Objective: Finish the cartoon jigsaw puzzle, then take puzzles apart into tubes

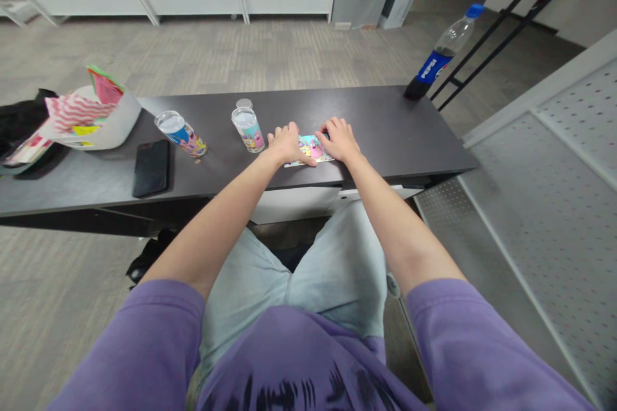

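A small colourful printed sheet lies on the dark tabletop near its front edge. My left hand rests on the sheet's left part, fingers apart and thumb along its lower edge. On the right part lies my right hand, its fingers spread over the edge of the sheet. Just left of my left hand stands a clear-topped cup with a cartoon print, and a small round clear lid is behind it. A second printed cup stands farther left.
A black phone lies at the left, beside a white container filled with colourful packaging. Black bags are at the far left. A Pepsi bottle stands at the back right corner, near black metal poles.
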`<state>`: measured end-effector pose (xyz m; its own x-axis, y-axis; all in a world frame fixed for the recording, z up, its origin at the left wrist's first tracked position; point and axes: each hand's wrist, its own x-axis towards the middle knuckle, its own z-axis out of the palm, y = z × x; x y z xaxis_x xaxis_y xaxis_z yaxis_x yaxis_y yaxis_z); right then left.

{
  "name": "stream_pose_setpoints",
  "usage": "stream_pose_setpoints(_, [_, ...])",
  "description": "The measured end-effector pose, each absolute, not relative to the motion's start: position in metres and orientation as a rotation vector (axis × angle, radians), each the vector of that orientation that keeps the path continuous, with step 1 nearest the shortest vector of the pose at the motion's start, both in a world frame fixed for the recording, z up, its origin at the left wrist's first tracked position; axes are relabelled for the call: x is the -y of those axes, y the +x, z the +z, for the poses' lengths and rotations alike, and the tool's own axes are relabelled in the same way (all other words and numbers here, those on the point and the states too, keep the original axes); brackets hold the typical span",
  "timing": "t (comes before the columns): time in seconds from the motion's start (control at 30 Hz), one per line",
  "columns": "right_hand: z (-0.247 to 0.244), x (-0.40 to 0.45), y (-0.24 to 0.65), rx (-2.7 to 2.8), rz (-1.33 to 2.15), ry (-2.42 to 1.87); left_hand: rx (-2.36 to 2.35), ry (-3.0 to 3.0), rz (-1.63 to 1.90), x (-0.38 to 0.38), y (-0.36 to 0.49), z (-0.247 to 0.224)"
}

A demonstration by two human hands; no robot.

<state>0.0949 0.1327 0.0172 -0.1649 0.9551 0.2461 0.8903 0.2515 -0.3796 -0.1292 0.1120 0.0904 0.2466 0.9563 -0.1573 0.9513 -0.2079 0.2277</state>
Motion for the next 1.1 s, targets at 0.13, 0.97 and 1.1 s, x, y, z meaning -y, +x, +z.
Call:
stream_pose_setpoints(0.13, [0.018, -0.131, 0.094, 2.1, 0.204, -1.679, -1.76, 2.244, 0.015, -0.116, -0.129, 0.091])
stream_pose_setpoints(0.97, [0.018, -0.131, 0.095, 2.093, 0.206, -1.68, -1.567, 2.521, 0.069, -0.101, -0.14, 0.095])
stream_pose_setpoints(1.1, [0.02, -0.13, 0.097, 2.129, 0.22, -1.639, -1.498, 2.628, 0.046, -0.083, -0.154, 0.099])
